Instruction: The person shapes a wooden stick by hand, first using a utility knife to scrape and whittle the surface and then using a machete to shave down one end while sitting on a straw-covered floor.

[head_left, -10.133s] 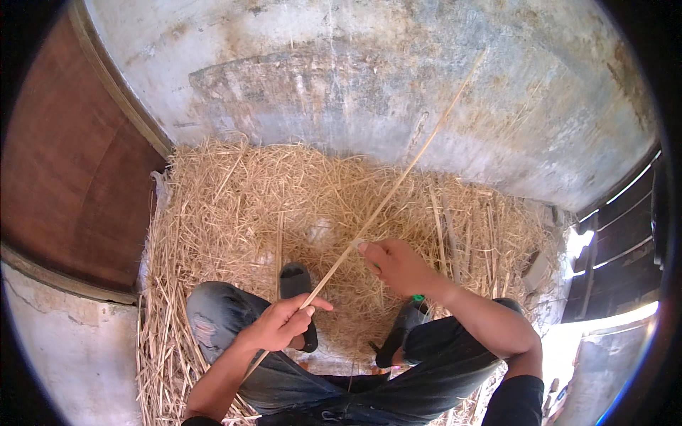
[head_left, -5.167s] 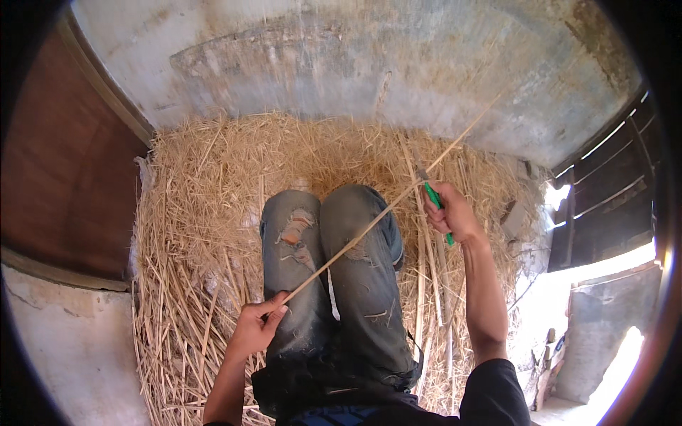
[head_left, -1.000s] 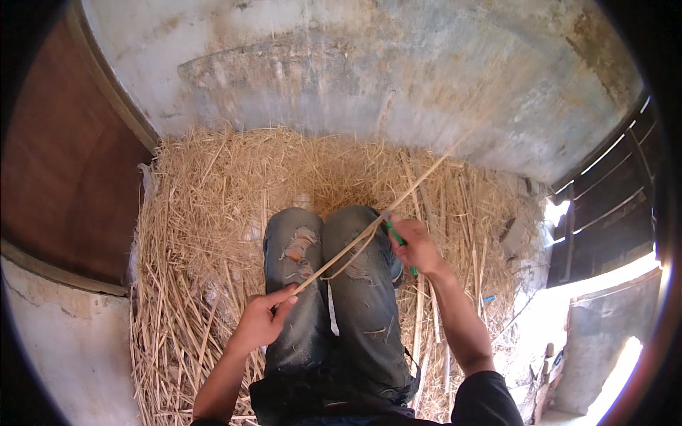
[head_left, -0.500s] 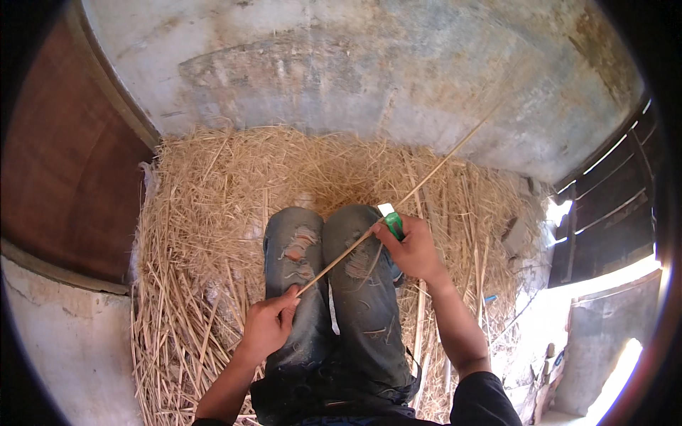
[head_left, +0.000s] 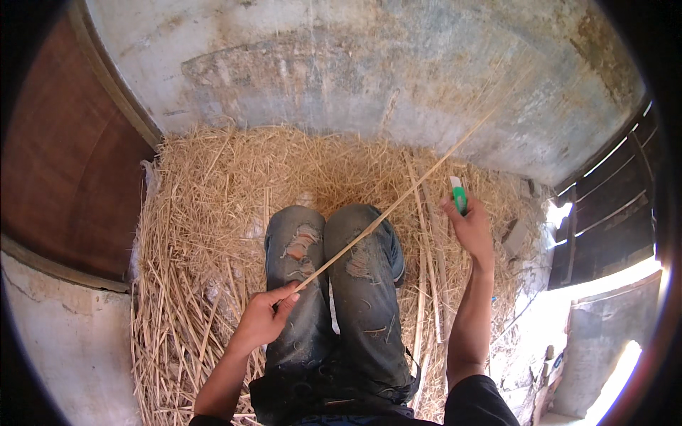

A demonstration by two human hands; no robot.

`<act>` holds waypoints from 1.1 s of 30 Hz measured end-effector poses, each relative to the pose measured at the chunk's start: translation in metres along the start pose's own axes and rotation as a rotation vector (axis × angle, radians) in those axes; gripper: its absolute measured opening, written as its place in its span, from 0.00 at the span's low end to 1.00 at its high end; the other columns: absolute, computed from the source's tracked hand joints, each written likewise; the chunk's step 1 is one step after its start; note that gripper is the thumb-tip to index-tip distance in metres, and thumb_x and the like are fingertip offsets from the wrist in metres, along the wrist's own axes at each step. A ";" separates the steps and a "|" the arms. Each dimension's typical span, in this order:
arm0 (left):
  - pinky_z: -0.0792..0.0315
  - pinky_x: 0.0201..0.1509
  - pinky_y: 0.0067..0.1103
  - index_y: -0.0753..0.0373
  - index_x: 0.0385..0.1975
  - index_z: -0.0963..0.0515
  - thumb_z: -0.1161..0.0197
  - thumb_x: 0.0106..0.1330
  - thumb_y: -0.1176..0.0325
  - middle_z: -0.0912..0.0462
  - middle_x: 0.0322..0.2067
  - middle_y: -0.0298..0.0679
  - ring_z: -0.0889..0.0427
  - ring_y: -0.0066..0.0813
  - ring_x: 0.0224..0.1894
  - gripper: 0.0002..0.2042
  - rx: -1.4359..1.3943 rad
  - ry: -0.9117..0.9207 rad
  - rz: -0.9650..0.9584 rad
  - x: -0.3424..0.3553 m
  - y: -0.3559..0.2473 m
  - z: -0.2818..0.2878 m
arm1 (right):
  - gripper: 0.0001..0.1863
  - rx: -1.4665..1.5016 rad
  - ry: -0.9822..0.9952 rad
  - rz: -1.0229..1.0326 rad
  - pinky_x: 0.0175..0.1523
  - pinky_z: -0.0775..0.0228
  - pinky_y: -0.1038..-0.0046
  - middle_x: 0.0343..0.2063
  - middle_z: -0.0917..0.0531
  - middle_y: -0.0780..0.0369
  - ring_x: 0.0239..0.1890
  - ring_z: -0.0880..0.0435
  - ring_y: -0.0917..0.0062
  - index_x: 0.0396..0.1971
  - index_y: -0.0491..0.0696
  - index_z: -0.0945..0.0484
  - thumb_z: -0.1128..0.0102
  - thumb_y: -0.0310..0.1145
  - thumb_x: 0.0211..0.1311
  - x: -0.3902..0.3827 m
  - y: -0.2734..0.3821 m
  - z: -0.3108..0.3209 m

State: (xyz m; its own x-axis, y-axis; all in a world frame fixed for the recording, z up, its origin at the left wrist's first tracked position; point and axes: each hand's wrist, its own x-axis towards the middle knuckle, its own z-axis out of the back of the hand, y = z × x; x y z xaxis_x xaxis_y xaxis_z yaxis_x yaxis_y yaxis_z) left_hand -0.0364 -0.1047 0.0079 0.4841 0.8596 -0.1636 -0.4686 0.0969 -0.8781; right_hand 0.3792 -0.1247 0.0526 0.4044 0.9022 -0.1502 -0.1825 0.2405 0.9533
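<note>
My left hand point(head_left: 268, 317) pinches the near end of a long, thin straw-coloured stalk point(head_left: 369, 228) between thumb and fingers. The stalk slants up to the right over my knees, in worn grey jeans point(head_left: 362, 298), and its far part stands out against the wall. To the right of the stalk and apart from it, my right hand point(head_left: 472, 228) is closed around a green utility knife point(head_left: 459, 199). Its pale blade points away from me. The fingers under the knife's handle are partly hidden.
Dry straw point(head_left: 234, 170) covers the floor around my legs, with thicker stalks point(head_left: 177, 341) at the left and several long ones at the right. Beyond it rises a stained plaster wall point(head_left: 341, 78). A brown panel point(head_left: 64, 149) stands at the left, dark slats point(head_left: 611, 206) at the right.
My right hand has moved right and away from the stalk with the utility knife, which was touching or close to the stalk before. My left hand keeps its pinch in nearly the same place.
</note>
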 end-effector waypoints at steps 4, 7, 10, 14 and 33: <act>0.37 0.28 0.15 0.62 0.53 0.18 0.40 0.73 0.69 0.26 0.24 0.26 0.39 0.12 0.24 0.12 -0.080 -0.030 -0.065 0.000 0.003 -0.005 | 0.21 -0.554 -0.574 0.391 0.29 0.37 0.67 0.15 0.29 0.59 0.20 0.30 0.77 0.30 0.40 0.23 0.48 0.43 0.75 0.013 -0.009 0.004; 0.24 0.45 0.22 0.65 0.54 0.20 0.38 0.72 0.66 0.13 0.44 0.49 0.16 0.27 0.36 0.15 0.020 0.058 0.042 0.002 -0.006 0.005 | 0.24 -0.404 -0.438 0.353 0.28 0.42 0.68 0.15 0.33 0.61 0.21 0.35 0.78 0.27 0.40 0.25 0.52 0.46 0.77 0.012 -0.004 -0.019; 0.24 0.43 0.22 0.64 0.55 0.20 0.38 0.72 0.66 0.12 0.43 0.49 0.18 0.26 0.32 0.15 -0.030 -0.034 -0.144 0.003 0.013 -0.003 | 0.26 -0.380 -0.408 0.429 0.27 0.44 0.70 0.15 0.37 0.64 0.21 0.39 0.80 0.25 0.40 0.28 0.54 0.46 0.78 0.018 -0.001 -0.039; 0.24 0.46 0.21 0.63 0.54 0.19 0.38 0.72 0.67 0.13 0.44 0.49 0.16 0.28 0.35 0.14 0.014 0.028 -0.024 0.002 0.005 0.002 | 0.26 -0.369 -0.331 0.337 0.27 0.41 0.67 0.14 0.32 0.59 0.20 0.36 0.76 0.28 0.38 0.25 0.54 0.47 0.78 0.027 -0.012 -0.055; 0.41 0.27 0.15 0.61 0.49 0.17 0.42 0.75 0.69 0.35 0.19 0.23 0.40 0.12 0.23 0.10 -0.135 0.075 0.006 0.005 -0.001 -0.001 | 0.26 -0.164 0.156 0.038 0.31 0.36 0.65 0.14 0.29 0.61 0.22 0.32 0.78 0.28 0.39 0.22 0.50 0.48 0.76 -0.011 -0.024 -0.097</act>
State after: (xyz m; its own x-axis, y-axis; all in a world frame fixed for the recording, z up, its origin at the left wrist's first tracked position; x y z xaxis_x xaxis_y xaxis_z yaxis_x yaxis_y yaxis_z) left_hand -0.0333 -0.1011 0.0074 0.5379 0.8194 -0.1983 -0.3706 0.0186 -0.9286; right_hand 0.2923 -0.1055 0.0063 0.2533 0.9531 -0.1658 -0.3433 0.2488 0.9057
